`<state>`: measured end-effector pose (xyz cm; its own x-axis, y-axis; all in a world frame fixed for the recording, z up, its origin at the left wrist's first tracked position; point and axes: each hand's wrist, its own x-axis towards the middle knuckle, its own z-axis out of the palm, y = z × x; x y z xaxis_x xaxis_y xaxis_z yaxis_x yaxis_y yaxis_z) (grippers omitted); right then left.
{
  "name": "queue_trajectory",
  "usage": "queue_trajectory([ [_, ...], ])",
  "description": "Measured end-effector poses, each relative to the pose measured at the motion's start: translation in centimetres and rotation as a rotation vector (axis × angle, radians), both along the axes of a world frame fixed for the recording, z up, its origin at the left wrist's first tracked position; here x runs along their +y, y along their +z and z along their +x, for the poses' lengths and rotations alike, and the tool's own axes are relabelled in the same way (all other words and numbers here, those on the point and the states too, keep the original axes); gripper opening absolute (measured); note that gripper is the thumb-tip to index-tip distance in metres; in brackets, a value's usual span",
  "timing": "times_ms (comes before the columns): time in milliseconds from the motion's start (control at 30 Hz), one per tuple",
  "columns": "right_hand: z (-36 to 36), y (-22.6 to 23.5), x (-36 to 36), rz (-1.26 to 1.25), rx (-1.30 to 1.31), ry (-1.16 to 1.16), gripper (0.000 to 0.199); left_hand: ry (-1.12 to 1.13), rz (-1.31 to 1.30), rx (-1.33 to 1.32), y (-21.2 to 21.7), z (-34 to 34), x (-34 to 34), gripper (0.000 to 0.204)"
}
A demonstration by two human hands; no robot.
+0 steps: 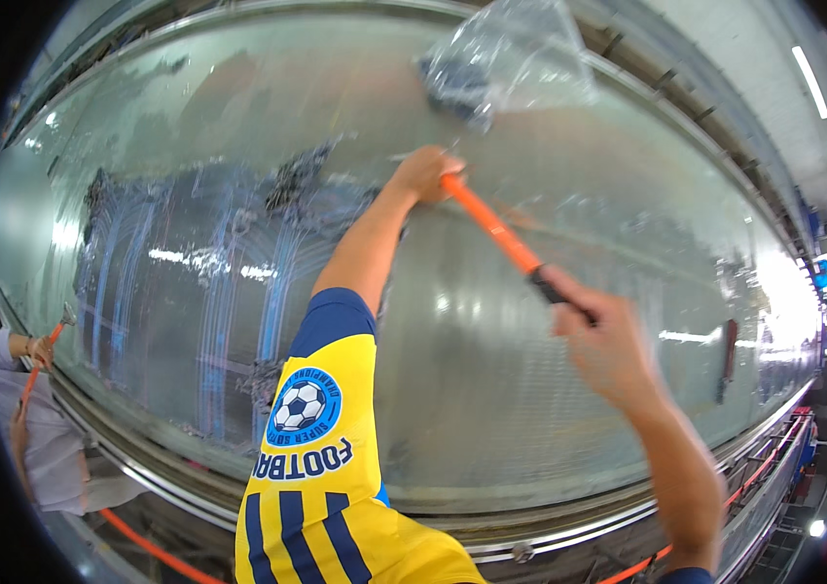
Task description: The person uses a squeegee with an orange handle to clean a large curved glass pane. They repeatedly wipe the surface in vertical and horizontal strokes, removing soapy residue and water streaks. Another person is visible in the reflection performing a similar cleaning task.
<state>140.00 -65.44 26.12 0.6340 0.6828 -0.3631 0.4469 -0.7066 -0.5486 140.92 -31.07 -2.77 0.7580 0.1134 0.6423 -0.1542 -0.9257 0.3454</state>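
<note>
A: Where is the orange-handled tool (pixel 493 229) to be found?

B: It is held over the middle of the wide glassy panel (pixel 491 389), its long axis slanted from the far edge toward the near right corner.

A: How is it gripped?

B: The farther end is enclosed by the left hand (pixel 428 175), fingers curled closed; the black grip (pixel 546 285) is wrapped by the right hand (pixel 603 336), which is blurred. What is fitted beyond the left fist cannot be told.

A: Which hand is set nearer the crumpled clear plastic (pixel 530 58)?

B: The left; the plastic is placed beyond it, slightly rightward, at the far edge. The blue-streaked patch (pixel 214 263) is spread toward the left edge, again nearer the left hand.
</note>
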Motion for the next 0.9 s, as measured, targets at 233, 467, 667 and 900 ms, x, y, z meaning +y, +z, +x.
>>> queue_trajectory([
  [233,-6.6,1.5,-18.6,0.006,0.453,-0.228,0.06,-0.165,-0.118,0.117,1.4,-7.8,-20.5,0.043],
  [467,-20.1,2.9,-38.4,0.037,0.791,-0.438,0.067,-0.323,-0.163,0.393,2.4,-27.3,-40.0,0.047],
  [667,-25.8,3.5,-38.5,0.022,0.889,-0.358,0.064,-0.285,-0.246,0.316,1.2,-34.0,-40.8,0.045],
  [900,-23.3,5.8,-32.6,-0.055,0.638,-0.252,0.057,-0.21,-0.314,0.209,2.2,-32.8,-37.2,0.044],
])
